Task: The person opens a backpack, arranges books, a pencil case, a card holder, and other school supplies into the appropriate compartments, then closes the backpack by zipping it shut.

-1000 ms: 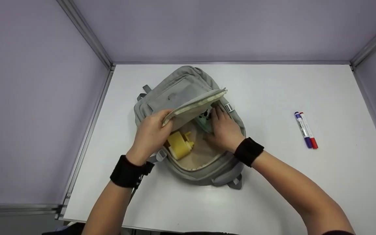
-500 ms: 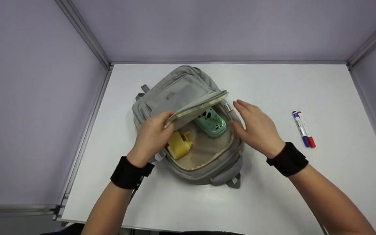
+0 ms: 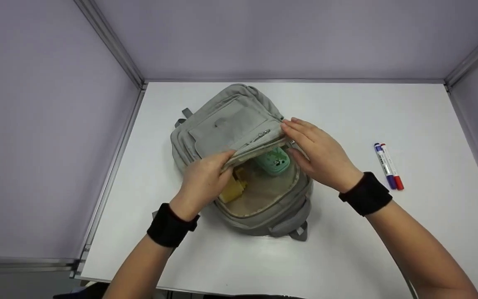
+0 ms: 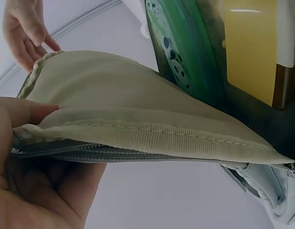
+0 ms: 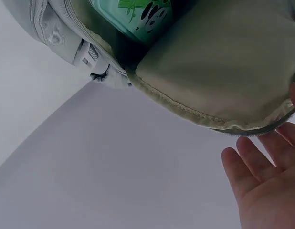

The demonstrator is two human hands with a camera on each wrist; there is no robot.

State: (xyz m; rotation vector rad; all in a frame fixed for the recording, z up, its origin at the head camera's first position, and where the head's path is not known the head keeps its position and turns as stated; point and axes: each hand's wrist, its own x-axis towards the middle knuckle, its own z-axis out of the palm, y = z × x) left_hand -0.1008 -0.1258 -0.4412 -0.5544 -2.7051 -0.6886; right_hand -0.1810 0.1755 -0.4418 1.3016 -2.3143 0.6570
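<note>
A grey backpack (image 3: pixel 226 124) lies on the white table with its main compartment unzipped. My left hand (image 3: pixel 206 179) pinches the zipper edge of its flap (image 4: pixel 104 90), thumb on the beige lining and fingers underneath. My right hand (image 3: pixel 322 155) is at the flap's far right corner, fingers nearly straight and fingertips right at the zipper edge. Inside the bag lies a green case (image 3: pixel 275 161) with panda pictures, partly covered by the flap. Beside it is a yellow object (image 3: pixel 232 190) with white and brown parts (image 4: pixel 286 76), partly hidden behind my left hand and the flap.
Two markers, one blue (image 3: pixel 384 166) and one red (image 3: pixel 393 168), lie side by side on the table (image 3: pixel 347 108) to the right. Pale panels (image 3: pixel 288 41) enclose the back and sides. Straps (image 3: pixel 299 231) stick out from the bag's near end.
My right hand has come out of the bag, leaving the green case there, and moved up to the flap's right corner. My left hand has drawn the flap down over more of the opening.
</note>
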